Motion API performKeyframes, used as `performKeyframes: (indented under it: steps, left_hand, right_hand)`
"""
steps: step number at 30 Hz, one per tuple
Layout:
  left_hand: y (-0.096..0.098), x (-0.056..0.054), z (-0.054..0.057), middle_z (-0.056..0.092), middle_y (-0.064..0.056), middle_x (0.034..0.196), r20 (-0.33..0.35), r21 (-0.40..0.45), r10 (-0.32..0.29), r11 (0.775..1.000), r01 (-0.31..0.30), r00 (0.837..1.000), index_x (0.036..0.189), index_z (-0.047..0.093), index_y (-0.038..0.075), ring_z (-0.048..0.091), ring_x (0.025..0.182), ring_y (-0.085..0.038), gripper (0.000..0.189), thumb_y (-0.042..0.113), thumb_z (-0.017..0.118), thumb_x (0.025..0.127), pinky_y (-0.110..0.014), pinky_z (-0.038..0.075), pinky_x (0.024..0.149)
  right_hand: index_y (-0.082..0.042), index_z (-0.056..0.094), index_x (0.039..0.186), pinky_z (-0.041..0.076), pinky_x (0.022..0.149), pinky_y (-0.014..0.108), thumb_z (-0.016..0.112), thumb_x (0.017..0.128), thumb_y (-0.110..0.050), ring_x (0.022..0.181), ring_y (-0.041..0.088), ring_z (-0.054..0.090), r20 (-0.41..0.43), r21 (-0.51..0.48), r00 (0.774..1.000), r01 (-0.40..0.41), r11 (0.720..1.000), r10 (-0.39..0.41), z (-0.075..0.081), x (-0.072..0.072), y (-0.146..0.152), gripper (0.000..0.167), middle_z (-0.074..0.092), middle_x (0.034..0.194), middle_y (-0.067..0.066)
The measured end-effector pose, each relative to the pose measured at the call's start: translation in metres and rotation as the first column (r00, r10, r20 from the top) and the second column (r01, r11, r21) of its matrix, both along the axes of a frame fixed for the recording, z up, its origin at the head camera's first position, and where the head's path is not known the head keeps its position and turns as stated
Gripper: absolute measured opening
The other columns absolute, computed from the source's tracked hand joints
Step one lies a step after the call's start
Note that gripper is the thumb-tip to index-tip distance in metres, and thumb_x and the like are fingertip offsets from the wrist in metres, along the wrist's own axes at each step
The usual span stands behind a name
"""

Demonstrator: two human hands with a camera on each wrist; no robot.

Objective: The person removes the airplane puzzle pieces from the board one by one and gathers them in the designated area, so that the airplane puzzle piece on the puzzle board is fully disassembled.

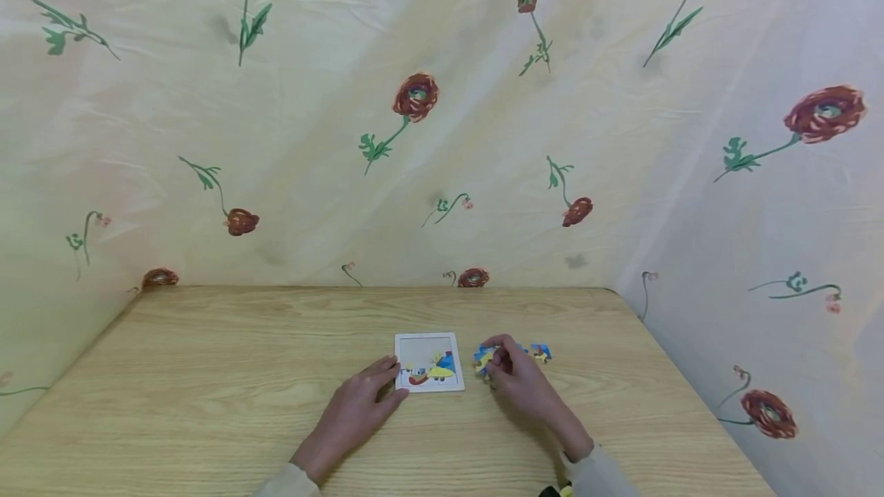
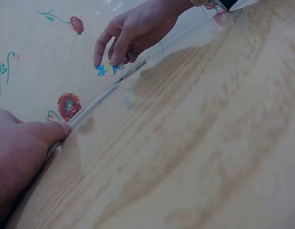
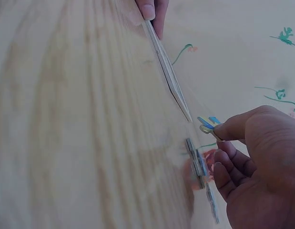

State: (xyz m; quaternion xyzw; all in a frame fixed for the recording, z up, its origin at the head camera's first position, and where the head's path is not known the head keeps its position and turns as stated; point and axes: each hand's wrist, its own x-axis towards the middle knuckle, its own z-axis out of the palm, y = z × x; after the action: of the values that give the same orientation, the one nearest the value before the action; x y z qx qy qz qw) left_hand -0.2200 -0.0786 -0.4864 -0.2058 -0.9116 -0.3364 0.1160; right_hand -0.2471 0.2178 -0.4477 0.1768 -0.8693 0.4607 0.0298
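A square puzzle tray (image 1: 430, 334) with a white border lies on the table, partly filled with picture pieces along its lower part. My left hand (image 1: 363, 400) rests at its lower left corner, fingers at the left edge and thumb along the near edge. To the right of the tray, my right hand (image 1: 522, 382) pinches a yellow and blue puzzle piece (image 2: 108, 69) between thumb and index finger, raised above the tabletop. Its other fingers are bent in toward the palm. Loose puzzle pieces (image 1: 541, 351) lie beside and partly behind this hand.
The wooden table (image 1: 276, 336) reaches back to a pale curtain (image 1: 311, 136) printed with red flowers, which also closes off both sides. Low in the head view, a small black and yellow thing (image 1: 550, 492) shows by the right sleeve.
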Motion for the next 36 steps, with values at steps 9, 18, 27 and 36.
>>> performKeyframes:
  steps: [9,18,27,36]
  left_hand:
    - [-0.001,0.000,0.000,0.058,-0.016,0.146,0.009,-0.001,0.006,1.000,-0.006,1.000,0.134,0.067,-0.002,0.053,0.136,-0.034,0.047,0.030,0.071,0.100,-0.055,0.047,0.106]
    - [-0.001,0.000,0.000,0.059,-0.017,0.145,0.002,0.010,0.000,1.000,0.000,1.000,0.134,0.067,-0.002,0.054,0.136,-0.035,0.049,0.033,0.070,0.100,-0.057,0.047,0.106]
    - [-0.001,0.001,0.000,0.059,-0.017,0.145,0.004,0.011,0.006,1.000,-0.006,1.000,0.133,0.067,-0.003,0.054,0.136,-0.035,0.048,0.032,0.070,0.100,-0.056,0.048,0.106]
    - [-0.001,0.001,0.000,0.059,-0.017,0.144,0.007,0.016,0.004,1.000,-0.004,1.000,0.133,0.067,-0.003,0.054,0.136,-0.035,0.048,0.032,0.071,0.100,-0.056,0.048,0.106]
  right_hand:
    - [0.003,0.057,0.126,0.048,0.069,0.022,0.062,0.095,0.012,0.082,0.017,0.053,0.011,-0.003,0.998,0.061,0.998,-0.061,0.000,0.002,0.013,0.032,0.054,0.092,0.005]
    - [0.001,0.058,0.126,0.048,0.070,0.022,0.062,0.097,0.010,0.083,0.017,0.053,0.006,0.018,0.997,0.082,0.996,-0.082,0.000,0.005,0.020,0.031,0.053,0.094,0.005]
    - [0.005,0.057,0.127,0.049,0.071,0.021,0.062,0.095,0.012,0.083,0.016,0.054,-0.006,-0.002,0.997,0.076,0.997,-0.076,0.005,0.013,0.031,0.033,0.055,0.093,0.007]
    - [0.005,0.057,0.125,0.049,0.070,0.021,0.062,0.095,0.013,0.081,0.014,0.054,-0.022,0.006,0.997,0.075,0.997,-0.075,0.002,0.014,0.041,0.031,0.054,0.091,0.006]
